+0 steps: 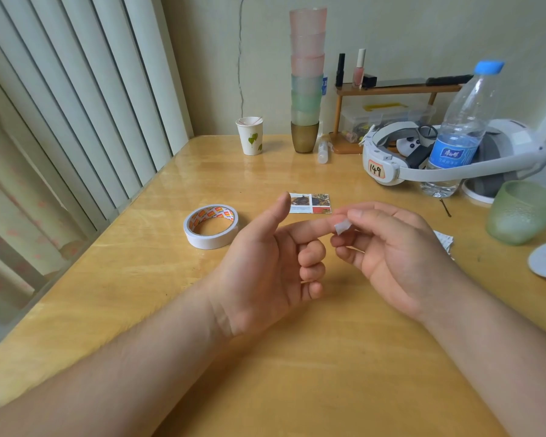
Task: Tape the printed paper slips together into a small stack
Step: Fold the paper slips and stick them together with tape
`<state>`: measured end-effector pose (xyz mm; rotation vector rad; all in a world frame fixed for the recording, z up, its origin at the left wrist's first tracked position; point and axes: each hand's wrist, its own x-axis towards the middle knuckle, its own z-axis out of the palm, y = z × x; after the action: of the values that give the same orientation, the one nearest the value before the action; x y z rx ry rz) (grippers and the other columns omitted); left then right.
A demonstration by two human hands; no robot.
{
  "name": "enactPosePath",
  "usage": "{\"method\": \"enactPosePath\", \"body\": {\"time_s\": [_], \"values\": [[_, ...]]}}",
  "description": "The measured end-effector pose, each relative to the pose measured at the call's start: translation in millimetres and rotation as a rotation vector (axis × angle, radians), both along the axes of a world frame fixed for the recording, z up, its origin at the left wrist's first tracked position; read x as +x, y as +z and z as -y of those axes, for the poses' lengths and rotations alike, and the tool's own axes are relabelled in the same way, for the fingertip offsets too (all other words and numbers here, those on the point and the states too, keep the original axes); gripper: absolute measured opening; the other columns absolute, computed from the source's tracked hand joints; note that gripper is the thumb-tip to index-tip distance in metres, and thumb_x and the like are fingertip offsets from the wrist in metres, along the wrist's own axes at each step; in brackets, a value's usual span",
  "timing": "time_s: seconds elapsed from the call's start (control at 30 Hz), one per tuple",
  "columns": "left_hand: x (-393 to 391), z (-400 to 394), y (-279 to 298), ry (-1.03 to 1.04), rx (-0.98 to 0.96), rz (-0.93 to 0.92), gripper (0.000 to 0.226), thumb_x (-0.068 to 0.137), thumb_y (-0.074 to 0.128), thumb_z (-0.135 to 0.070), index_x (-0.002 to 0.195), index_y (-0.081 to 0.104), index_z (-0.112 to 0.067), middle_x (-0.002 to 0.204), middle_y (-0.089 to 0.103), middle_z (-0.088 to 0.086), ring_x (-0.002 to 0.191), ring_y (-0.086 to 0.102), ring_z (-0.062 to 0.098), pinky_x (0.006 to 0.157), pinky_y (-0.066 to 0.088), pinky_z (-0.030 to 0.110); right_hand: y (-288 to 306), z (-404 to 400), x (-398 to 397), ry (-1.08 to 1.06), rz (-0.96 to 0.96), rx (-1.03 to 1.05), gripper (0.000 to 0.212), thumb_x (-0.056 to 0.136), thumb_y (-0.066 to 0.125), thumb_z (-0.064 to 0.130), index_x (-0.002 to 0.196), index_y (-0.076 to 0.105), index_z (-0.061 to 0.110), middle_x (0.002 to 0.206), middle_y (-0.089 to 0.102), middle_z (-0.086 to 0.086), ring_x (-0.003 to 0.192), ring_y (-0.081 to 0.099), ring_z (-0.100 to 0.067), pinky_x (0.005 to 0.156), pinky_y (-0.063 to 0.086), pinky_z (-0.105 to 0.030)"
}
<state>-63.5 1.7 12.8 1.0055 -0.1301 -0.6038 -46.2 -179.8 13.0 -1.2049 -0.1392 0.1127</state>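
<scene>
Wooden worktop (pixel 145 279) fills the view, vertical blinds (pixel 76 105) along the 9–10 o'clock edge. White headset (pixel 388 165) labelled 149 sits at 2 o'clock, a clear water bottle (pixel 464 130) with blue cap standing inside its band. Tall stack of tumblers (pixel 306 80) at 12 o'clock, paper cup (pixel 250 135) just left of it. Green frosted cup (pixel 524 211) at 3 o'clock. Both forearms come in from 6 o'clock and meet mid-frame above the worktop. Left hand (pixel 265 263): index finger stretched toward the right hand, thumb up, other fingers curled in, holding nothing I can see. Right hand (pixel 397 247): fingers (pixel 356 216) and thumb pinching a small white tape piece (pixel 341 228) right at the left index fingertip; can't tell if the piece is stuck to that fingertip too. Tape roll (pixel 211 226), white with orange-printed core, lies flat at 9 o'clock of the hands, near them. Printed paper slip (pixel 310 203) lies flat at 12 o'clock, just beyond the hands. More slips (pixel 445 241) peek out at 3 o'clock behind the right hand, mostly hidden.
</scene>
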Motion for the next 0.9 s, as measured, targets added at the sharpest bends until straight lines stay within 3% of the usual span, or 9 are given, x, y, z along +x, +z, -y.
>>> {"method": "enactPosePath", "body": {"time_s": [0.1,0.23,0.33,0.43,0.5,0.57,0.73,0.9], "values": [[0.2,-1.9,-1.0,-0.048,-0.059,-0.007,0.074,0.097,0.036,-0.071,0.131,0.071,-0.016,0.07,0.036,-0.003,0.066,0.033,0.015,0.071,0.037,0.034,-2.6,-0.9,-0.8,-0.078,0.118,-0.111,0.011,0.086,0.075,0.001,0.084,0.078,0.012,0.081,0.071,-0.013,0.074,0.066,-0.02,0.073,0.054,-0.033],[2.6,-5.1,-3.1,-0.126,-0.195,-0.047,0.079,0.098,0.035,-0.074,0.139,0.064,-0.012,0.07,0.038,-0.003,0.068,0.033,0.015,0.073,0.036,0.035,-3.3,-0.1,-0.6,-0.146,0.235,-0.206,0.007,0.08,0.08,0.015,0.086,0.08,0.017,0.077,0.074,-0.005,0.074,0.069,-0.019,0.072,0.057,-0.028],[3.9,-6.8,-4.1,-0.154,-0.241,-0.066,0.081,0.099,0.033,-0.075,0.139,0.063,-0.011,0.07,0.039,-0.003,0.068,0.033,0.015,0.074,0.036,0.035,-4.4,-0.7,-0.9,-0.155,0.287,-0.244,0.015,0.088,0.076,-0.001,0.092,0.077,0.014,0.076,0.073,0.0,0.073,0.066,-0.015,0.073,0.057,-0.027],[4.1,-6.6,-5.1,-0.169,-0.218,-0.053,0.079,0.097,0.036,-0.075,0.136,0.065,-0.012,0.07,0.039,-0.003,0.068,0.032,0.015,0.073,0.036,0.035,-5.7,-3.6,-0.5,-0.189,0.309,-0.302,0.021,0.087,0.075,-0.006,0.089,0.074,0.015,0.073,0.073,0.003,0.069,0.064,-0.01,0.072,0.054,-0.026],[4.1,-5.5,-5.8,-0.161,-0.182,-0.034,0.078,0.096,0.038,-0.075,0.136,0.065,-0.013,0.071,0.039,-0.003,0.068,0.033,0.015,0.073,0.036,0.035,-5.5,-3.6,-0.4,-0.186,0.295,-0.306,0.015,0.08,0.077,0.005,0.086,0.074,0.018,0.072,0.073,0.004,0.069,0.064,-0.009,0.072,0.054,-0.026],[3.7,-4.2,-6.6,-0.139,-0.13,-0.008,0.078,0.095,0.039,-0.074,0.136,0.065,-0.014,0.071,0.04,-0.003,0.067,0.033,0.015,0.073,0.036,0.035,-5.7,-2.9,-0.3,-0.18,0.28,-0.31,0.011,0.075,0.072,0.013,0.083,0.073,0.019,0.071,0.072,0.005,0.069,0.063,-0.011,0.073,0.055,-0.029],[0.8,-0.6,-6.1,-0.073,-0.019,0.057,0.079,0.095,0.037,-0.073,0.136,0.066,-0.012,0.07,0.039,-0.002,0.066,0.035,0.016,0.072,0.038,0.035,-6.1,-1.7,0.6,-0.148,0.263,-0.279,0.008,0.073,0.07,0.011,0.076,0.074,0.018,0.066,0.066,0.002,0.068,0.06,-0.018,0.069,0.053,-0.033],[-0.3,-0.4,-3.2,-0.059,-0.009,0.064,0.081,0.096,0.034,-0.072,0.14,0.065,-0.011,0.071,0.037,-0.002,0.066,0.033,0.016,0.071,0.037,0.035,-2.5,1.7,-1.4,-0.06,0.2,-0.221,0.016,0.092,0.072,0.013,0.081,0.074,0.024,0.079,0.072,0.0,0.077,0.067,-0.019,0.077,0.053,-0.038]]}}
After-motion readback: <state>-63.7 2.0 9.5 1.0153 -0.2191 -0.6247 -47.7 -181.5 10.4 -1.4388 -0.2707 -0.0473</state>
